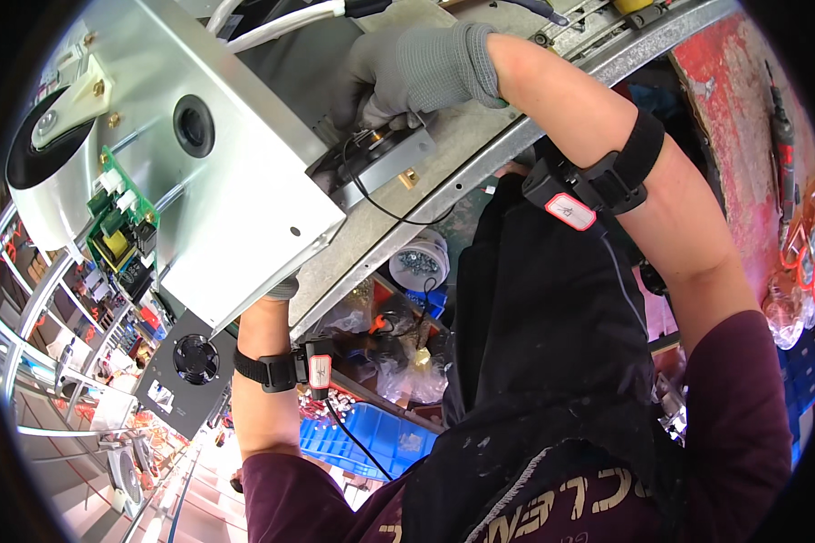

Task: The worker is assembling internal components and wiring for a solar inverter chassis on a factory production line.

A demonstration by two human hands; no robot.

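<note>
A large white sheet-metal housing (235, 181) takes up the upper left, with a black rubber grommet (194, 126) in its side. My right hand (406, 80), in a grey knit glove, reaches to the housing's near end. Its fingers are curled at a dark round part with a brass-coloured screw (374, 138), beside a grey metal bracket (389, 167). What the fingertips pinch is hidden. A thin black wire (364, 190) loops out from there. My left hand (283, 289) is almost wholly behind the housing's lower corner; only the glove's cuff shows, its fingers hidden.
A green circuit board (122, 222) and a white round part with a black opening (50, 172) are on the housing's left. The metal bench edge (462, 185) runs diagonally. Below lie a white bucket of small metal parts (419, 261), plastic bags (407, 371) and a blue crate (362, 439).
</note>
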